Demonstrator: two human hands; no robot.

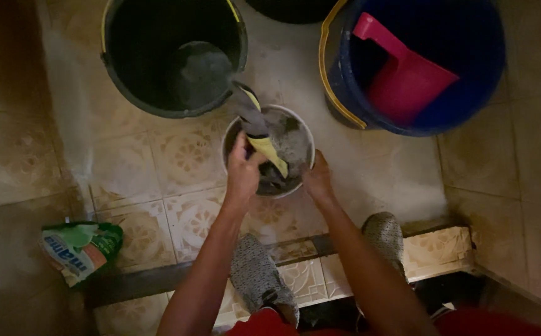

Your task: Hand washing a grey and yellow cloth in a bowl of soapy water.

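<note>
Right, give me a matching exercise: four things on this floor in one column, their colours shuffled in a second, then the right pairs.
Things:
1. big bucket at upper right
2. scoop inside it
3. small bowl between the hands
4. bag at lower left

Colours:
a. green with white and orange
b. blue with a yellow handle
c. white-rimmed, grey mix inside
d. pink

Pairs: 1-b, 2-d, 3-c, 4-a

You are looking down at a floor [177,155] of pale tiles with a flowery pattern, dusted grey-white near the middle. A raised tiled step [435,249] runs across the bottom, edged by a dark strip. The light is dim and warm, brightest at the centre, fading to shadow in the corners.
</note>
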